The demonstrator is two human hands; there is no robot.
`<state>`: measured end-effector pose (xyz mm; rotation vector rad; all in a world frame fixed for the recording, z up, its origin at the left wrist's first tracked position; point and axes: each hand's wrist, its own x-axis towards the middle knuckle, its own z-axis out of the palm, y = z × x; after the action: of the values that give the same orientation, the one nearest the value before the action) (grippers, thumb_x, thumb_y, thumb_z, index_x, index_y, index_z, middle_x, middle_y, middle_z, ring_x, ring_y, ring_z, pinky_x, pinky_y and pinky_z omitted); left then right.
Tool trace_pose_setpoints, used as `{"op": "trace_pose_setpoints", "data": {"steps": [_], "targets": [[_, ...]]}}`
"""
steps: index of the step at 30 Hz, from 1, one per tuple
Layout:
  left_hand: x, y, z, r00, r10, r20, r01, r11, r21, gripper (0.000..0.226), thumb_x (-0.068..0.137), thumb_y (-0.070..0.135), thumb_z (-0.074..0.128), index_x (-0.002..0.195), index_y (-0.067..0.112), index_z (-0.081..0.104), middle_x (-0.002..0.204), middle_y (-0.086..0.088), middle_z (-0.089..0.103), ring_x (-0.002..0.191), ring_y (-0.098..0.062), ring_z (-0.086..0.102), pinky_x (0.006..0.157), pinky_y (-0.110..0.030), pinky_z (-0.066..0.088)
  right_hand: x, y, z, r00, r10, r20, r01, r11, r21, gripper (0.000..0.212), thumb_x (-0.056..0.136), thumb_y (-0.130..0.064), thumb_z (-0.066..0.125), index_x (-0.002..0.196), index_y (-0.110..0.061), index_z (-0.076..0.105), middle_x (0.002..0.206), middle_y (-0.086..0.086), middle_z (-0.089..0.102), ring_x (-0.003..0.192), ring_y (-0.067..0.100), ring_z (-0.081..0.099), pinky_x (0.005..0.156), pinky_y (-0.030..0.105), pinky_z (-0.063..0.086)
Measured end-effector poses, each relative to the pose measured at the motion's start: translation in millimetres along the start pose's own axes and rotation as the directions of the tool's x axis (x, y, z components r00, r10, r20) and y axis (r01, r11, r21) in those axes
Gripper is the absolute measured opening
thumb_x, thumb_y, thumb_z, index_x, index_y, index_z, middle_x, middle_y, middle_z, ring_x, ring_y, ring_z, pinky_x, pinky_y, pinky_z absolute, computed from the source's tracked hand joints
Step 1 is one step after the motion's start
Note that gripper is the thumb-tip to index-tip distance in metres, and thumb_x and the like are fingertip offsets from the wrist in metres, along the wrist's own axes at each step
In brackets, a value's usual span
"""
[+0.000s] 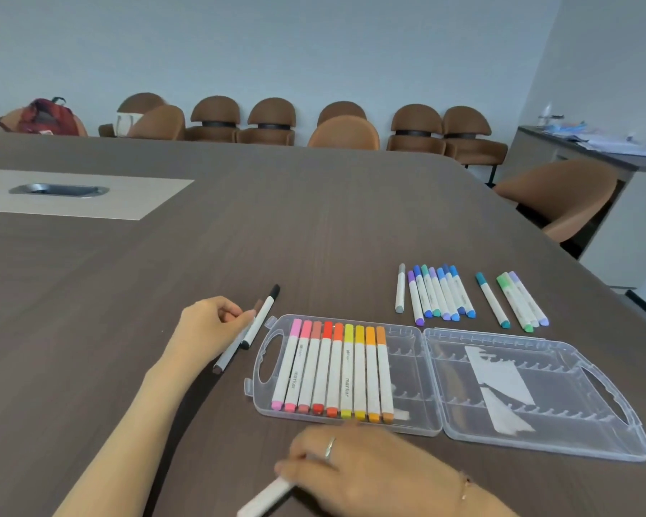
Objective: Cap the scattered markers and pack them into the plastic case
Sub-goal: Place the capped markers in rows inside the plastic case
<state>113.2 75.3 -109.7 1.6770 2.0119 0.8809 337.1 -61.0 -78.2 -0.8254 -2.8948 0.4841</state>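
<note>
Clear hinged plastic case (530,438) lying open flat on the dark wood-grain table (314,225); its left half holds a row of nine capped pink-to-orange markers (332,371), its right half only a white paper slip (500,389). Left hand (206,330) pinches a brown-capped white marker (235,343) beside a black-capped marker (261,317); right hand (355,468), blurred, curls over a white marker (265,498). Risks: a loose grip could roll either marker off; mis-seated markers could block the lid. Blue, purple and green markers (463,296) wait behind the case.
</note>
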Motion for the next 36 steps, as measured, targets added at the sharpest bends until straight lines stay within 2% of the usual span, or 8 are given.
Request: {"op": "trace_pose_setpoints", "data": {"steps": [3,5,11,16,24,30,34,36], "targets": [[-1.9,0.6,3.8,0.999,0.013,0.045,-0.014,1.000,0.009,0.024,0.080,0.046,0.068,0.081,0.022,0.066,0.076,0.001,0.065,0.070,-0.010,0.058,0.054,-0.018,0.041,-20.2,32.4,-18.5,0.963,0.095,-0.252,-0.168,0.944,-0.285,0.040,0.073,-0.016,0.073,0.108,-0.025,0.054,0.104,-0.006,0.062,0.086,0.013,0.063,0.062,0.024,0.056],[-2.2,0.8,5.4,0.999,0.019,0.045,-0.019,1.000,0.006,0.025,0.079,0.048,0.068,0.082,0.023,0.066,0.078,0.002,0.066,0.072,-0.011,0.060,0.057,-0.020,0.046,-34.9,59.5,-31.3,0.913,0.211,-0.348,-0.302,0.925,-0.233,0.053,0.063,-0.005,0.081,0.104,-0.025,0.054,0.105,-0.006,0.063,0.082,0.010,0.064,0.058,0.022,0.056],[-5.9,8.9,9.5,0.999,-0.004,0.042,0.003,1.000,0.030,0.021,0.081,0.046,0.067,0.083,0.025,0.064,0.079,0.005,0.062,0.071,-0.009,0.056,0.047,-0.021,0.043,-49.5,98.1,-34.7,0.884,0.366,-0.291,-0.431,0.880,-0.201,0.030,0.097,-0.021,0.048,0.124,-0.032,0.057,0.135,-0.016,0.048,0.117,0.008,0.053,0.092,0.012,0.043],[-2.9,3.8,9.6,1.000,-0.027,0.002,0.027,0.999,0.038,0.018,0.082,0.040,0.067,0.080,0.022,0.065,0.076,0.003,0.064,0.071,-0.010,0.058,0.056,-0.022,0.046,-51.9,100.2,-28.3,0.879,0.418,-0.231,-0.451,0.886,-0.110,0.032,0.097,-0.028,0.048,0.127,-0.034,0.058,0.138,-0.021,0.048,0.125,0.001,0.045,0.082,-0.007,0.020],[-4.1,9.4,7.5,0.997,-0.064,0.034,0.062,0.997,0.047,0.014,0.081,0.031,0.070,0.078,0.018,0.069,0.075,0.003,0.065,0.073,-0.010,0.058,0.063,-0.024,0.045,-55.6,100.7,-15.9,0.868,0.446,-0.218,-0.470,0.880,-0.068,0.036,0.096,-0.031,0.050,0.131,-0.038,0.051,0.139,-0.024,0.044,0.131,-0.001,0.040,0.093,-0.003,0.017],[-14.4,26.6,-16.6,0.988,-0.140,-0.062,0.121,0.960,-0.252,0.020,0.081,0.040,0.069,0.078,0.021,0.074,0.081,0.005,0.069,0.080,-0.018,0.062,0.077,-0.029,0.048,-64.3,89.9,-17.5,0.878,0.439,-0.188,-0.457,0.888,-0.060,0.041,0.098,-0.039,0.038,0.139,-0.041,0.039,0.133,-0.037,0.018,0.127,-0.017,0.005,0.102,0.004,-0.003],[-38.3,61.9,-8.7,0.968,-0.099,0.233,0.190,0.891,-0.412,0.017,0.080,0.038,0.071,0.081,0.022,0.075,0.079,0.003,0.071,0.077,-0.015,0.064,0.071,-0.028,0.053,-61.9,86.2,-19.9,0.848,0.485,-0.213,-0.472,0.874,0.112,0.063,0.080,-0.065,0.020,0.130,-0.041,0.052,0.127,-0.037,0.040,0.119,-0.019,0.029,0.106,0.009,0.025],[-50.7,85.6,7.7,0.946,-0.025,0.324,0.169,0.888,-0.427,0.018,0.081,0.036,0.070,0.084,0.020,0.076,0.079,0.000,0.072,0.076,-0.014,0.065,0.070,-0.025,0.054,-55.6,86.3,-22.9,0.725,0.580,-0.372,-0.479,0.812,0.333,0.040,0.090,-0.052,0.037,0.124,-0.041,0.055,0.114,-0.031,0.053,0.104,-0.012,0.047,0.096,0.015,0.044]]}}
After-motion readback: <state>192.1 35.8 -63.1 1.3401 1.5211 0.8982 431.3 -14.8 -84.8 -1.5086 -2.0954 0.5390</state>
